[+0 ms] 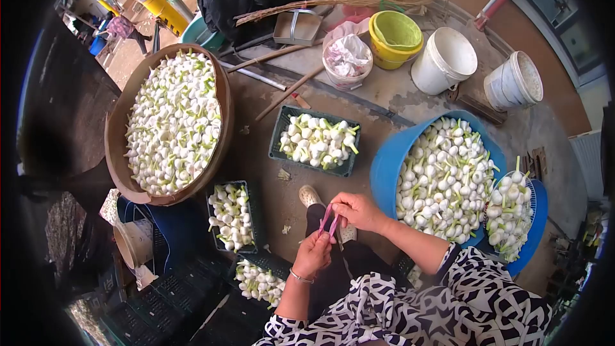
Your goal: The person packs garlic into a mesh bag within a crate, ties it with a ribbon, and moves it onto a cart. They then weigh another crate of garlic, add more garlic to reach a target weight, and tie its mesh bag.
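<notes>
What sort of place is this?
Probably a produce sorting or packing area, maybe a yard: a brown tub and a blue tub hold masses of white, garlic-like bulbs, with small crates of the same nearby.

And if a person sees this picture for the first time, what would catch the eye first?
Probably the brown tub at the left, filled with white, green-stemmed bulbs, and the blue tub at the right, filled with similar ones. Next, perhaps, the pink strand that the left hand and right hand hold between them, just below the centre. The yellow bucket at the top, right of centre, also stands out.
</notes>
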Demonstrator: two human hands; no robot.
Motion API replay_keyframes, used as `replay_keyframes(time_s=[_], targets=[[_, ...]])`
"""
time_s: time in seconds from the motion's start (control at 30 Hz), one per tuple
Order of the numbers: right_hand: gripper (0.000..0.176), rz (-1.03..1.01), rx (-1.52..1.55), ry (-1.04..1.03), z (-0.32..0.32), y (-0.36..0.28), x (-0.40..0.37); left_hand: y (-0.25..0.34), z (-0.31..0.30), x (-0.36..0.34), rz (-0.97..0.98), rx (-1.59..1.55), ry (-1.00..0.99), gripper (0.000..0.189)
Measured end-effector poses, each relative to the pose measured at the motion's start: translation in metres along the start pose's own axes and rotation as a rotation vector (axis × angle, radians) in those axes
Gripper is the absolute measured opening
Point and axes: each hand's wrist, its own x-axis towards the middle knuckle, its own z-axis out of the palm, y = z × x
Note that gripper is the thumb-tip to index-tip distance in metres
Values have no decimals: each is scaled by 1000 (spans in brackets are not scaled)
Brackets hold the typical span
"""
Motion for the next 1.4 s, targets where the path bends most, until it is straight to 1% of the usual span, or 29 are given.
replay_keyframes(time_s=[0.03, 0.1, 0.17, 0.23, 0.3, 0.37, 0.43, 0.47, 0.5, 0.53, 0.57, 0.6, 0.63, 0.7, 0.83, 0.87, 0.9, 0.97, 1.0, 1.03, 1.1, 1.13, 1.2, 1.23, 1.33, 1.4], targets=[[15, 46, 32, -28, -9, 0, 17, 12, -4, 17, -13, -3, -2, 25], [18, 69, -22, 79, -34, -8, 57, 36, -15, 54, 30, 79, 86, 25], [22, 58, -203, 247, -70, -6, 101, 68, -22, 96, 17, 89, 93, 25], [24, -46, -483, 430, -117, 12, 151, 92, -29, 127, 6, 106, 140, 25], [26, -24, -694, 555, -165, 18, 207, 110, -37, 159, 3, 130, 187, 24], [30, 82, -893, 606, -211, 28, 264, 120, -43, 183, -20, 83, 211, 24], [35, 89, -1083, 661, -257, 54, 323, 133, -38, 203, -76, 64, 300, 24], [37, 185, -1134, 640, -278, 63, 353, 133, -42, 215, -67, 16, 312, 24], [42, 359, -1188, 565, -299, 65, 382, 132, -45, 227, -46, -8, 343, 25], [48, 331, -1219, 584, -315, 80, 406, 131, -53, 236, -19, -31, 371, 25], [57, 457, -1287, 534, -325, 81, 429, 129, -62, 244, 63, -59, 404, 25], [58, 542, -1318, 423, -346, 101, 449, 135, -65, 249, 117, -46, 453, 25], [55, 562, -1323, 415, -356, 116, 460, 140, -68, 251, 170, -85, 505, 24], [48, 613, -1393, 308, -369, 128, 471, 144, -84, 255, 226, -136, 603, 24], [44, 588, -1430, 232, -395, 142, 475, 167, -111, 251, 385, -280, 687, 24], [45, 581, -1437, 258, -398, 132, 469, 177, -114, 247, 413, -300, 677, 24], [45, 569, -1444, 295, -398, 114, 464, 185, -118, 243, 438, -291, 654, 21], [46, 562, -1432, 325, -393, 68, 444, 202, -120, 236, 481, -322, 685, 20], [49, 570, -1421, 354, -389, 53, 433, 207, -124, 232, 513, -336, 658, 19], [49, 569, -1421, 354, -395, 51, 425, 212, -130, 228, 526, -373, 649, 18], [50, 402, -1450, 430, -411, 46, 408, 221, -139, 223, 550, -435, 650, 17], [50, 399, -1451, 443, -416, 38, 400, 226, -145, 221, 559, -511, 646, 15], [43, 571, -1074, 420, -415, 11, 380, 232, -155, 219, 599, -573, 633, 15], [43, 565, -1070, 432, -416, 6, 369, 233, -165, 217, 609, -613, 613, 16], [36, 576, -691, 563, -419, -4, 330, 237, -186, 211, 638, -663, 554, 15], [32, 629, -409, 637, -417, -12, 293, 248, -182, 208, 645, -660, 567, 12]])
